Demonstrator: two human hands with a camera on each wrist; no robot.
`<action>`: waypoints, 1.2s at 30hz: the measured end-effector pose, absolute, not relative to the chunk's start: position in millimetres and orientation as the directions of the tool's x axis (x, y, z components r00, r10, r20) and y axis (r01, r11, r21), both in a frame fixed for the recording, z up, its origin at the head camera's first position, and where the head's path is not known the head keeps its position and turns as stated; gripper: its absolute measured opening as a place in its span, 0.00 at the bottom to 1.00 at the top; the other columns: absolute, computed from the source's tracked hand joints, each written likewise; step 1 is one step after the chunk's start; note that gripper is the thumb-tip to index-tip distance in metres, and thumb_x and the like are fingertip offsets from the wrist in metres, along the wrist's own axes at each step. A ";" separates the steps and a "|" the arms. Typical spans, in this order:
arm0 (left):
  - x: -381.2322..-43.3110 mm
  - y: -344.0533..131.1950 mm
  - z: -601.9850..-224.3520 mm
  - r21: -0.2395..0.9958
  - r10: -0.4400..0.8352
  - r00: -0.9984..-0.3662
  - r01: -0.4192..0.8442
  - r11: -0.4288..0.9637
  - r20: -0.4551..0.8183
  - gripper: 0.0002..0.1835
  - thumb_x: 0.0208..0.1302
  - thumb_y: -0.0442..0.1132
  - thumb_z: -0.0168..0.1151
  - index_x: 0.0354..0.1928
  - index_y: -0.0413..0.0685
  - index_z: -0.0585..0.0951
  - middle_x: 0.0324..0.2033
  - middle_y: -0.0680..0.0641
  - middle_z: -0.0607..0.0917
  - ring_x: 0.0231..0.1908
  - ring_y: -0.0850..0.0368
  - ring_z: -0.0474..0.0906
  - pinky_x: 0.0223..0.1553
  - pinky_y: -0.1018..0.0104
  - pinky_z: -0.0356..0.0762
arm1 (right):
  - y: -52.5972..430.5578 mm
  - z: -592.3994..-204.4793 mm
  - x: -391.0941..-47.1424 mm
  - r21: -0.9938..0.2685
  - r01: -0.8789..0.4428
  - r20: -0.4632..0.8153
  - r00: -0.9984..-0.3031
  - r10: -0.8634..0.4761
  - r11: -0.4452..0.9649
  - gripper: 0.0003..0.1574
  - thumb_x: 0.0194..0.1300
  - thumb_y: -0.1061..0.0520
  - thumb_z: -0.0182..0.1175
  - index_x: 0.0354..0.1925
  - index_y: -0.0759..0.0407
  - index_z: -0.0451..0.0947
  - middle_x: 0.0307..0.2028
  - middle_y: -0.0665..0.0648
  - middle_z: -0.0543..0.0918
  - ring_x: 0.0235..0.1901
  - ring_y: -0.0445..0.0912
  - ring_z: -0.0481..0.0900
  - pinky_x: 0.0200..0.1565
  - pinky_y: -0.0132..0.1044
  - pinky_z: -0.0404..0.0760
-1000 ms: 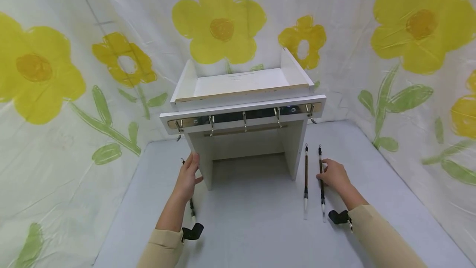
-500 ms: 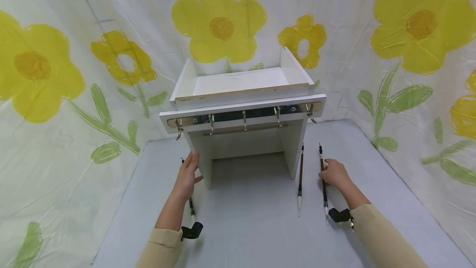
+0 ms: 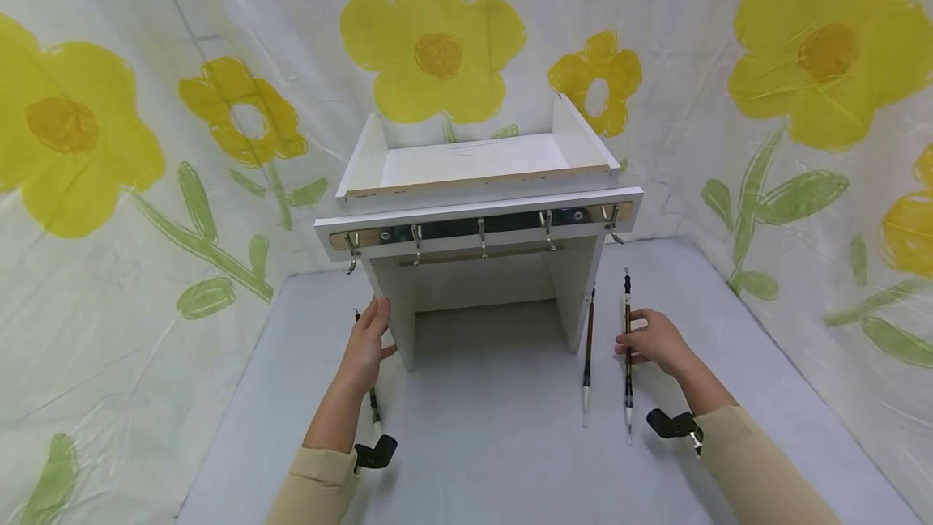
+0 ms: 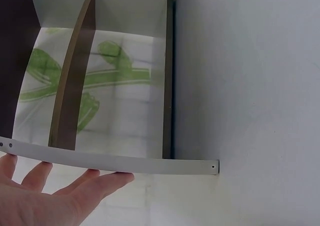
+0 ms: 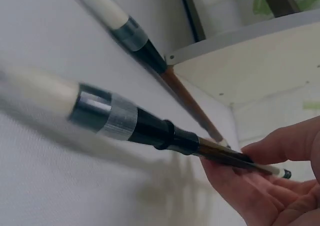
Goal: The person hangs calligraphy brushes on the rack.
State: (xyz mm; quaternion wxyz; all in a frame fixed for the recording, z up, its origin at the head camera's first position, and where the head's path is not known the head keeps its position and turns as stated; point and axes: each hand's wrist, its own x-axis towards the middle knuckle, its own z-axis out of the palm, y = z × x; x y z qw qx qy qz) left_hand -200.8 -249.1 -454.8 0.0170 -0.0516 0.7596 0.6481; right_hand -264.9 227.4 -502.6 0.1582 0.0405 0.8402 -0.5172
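A: In the head view, where is the brush [image 3: 628, 375]?

B: It is in the right hand [image 3: 656, 343], the nearer one; its long axis runs away from the person, with the white tip [image 3: 629, 416] nearest; the white rack [image 3: 452, 227] is to its left, and a second brush [image 3: 589, 339] lies between them on the desk [image 3: 503, 444].

A: And the left wrist view?

B: The left hand [image 3: 364, 347] touches the side panel [image 4: 115, 162] with extended fingers [image 4: 100, 188]; its thumb I cannot tell.

A: The right wrist view?

B: The right hand pinches the shaft; I judge the brush lifted, apart from the second one.
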 end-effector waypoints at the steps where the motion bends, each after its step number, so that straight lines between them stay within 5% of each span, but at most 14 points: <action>1: -200.7 -249.5 -455.1 0.983 -0.055 -0.994 -0.098 0.155 -0.091 0.44 0.74 0.71 0.38 0.82 0.56 0.44 0.81 0.44 0.47 0.78 0.36 0.48 0.66 0.33 0.67 | 227.6 -501.7 -264.4 -0.861 0.238 -0.313 -0.944 -0.099 0.450 0.40 0.70 0.66 0.59 0.71 0.77 0.51 0.44 0.72 0.85 0.36 0.52 0.89 0.38 0.46 0.89; 15: -200.6 -248.8 -455.5 0.982 -0.053 -0.995 -0.089 0.166 -0.081 0.45 0.74 0.71 0.38 0.82 0.55 0.44 0.81 0.44 0.47 0.78 0.36 0.48 0.67 0.34 0.66 | 226.5 -477.9 -256.3 -0.929 0.110 -0.166 -0.977 -0.132 0.353 0.42 0.73 0.66 0.58 0.75 0.71 0.48 0.51 0.78 0.81 0.43 0.59 0.89 0.42 0.46 0.89; 36: -199.6 -251.6 -457.1 0.984 -0.047 -0.996 -0.088 0.154 -0.081 0.46 0.73 0.71 0.40 0.82 0.53 0.46 0.80 0.42 0.50 0.78 0.37 0.50 0.67 0.34 0.67 | 222.8 -449.9 -233.1 -0.917 -0.097 0.092 -0.995 -0.032 0.388 0.43 0.70 0.57 0.65 0.75 0.59 0.56 0.46 0.72 0.85 0.35 0.38 0.89 0.39 0.38 0.89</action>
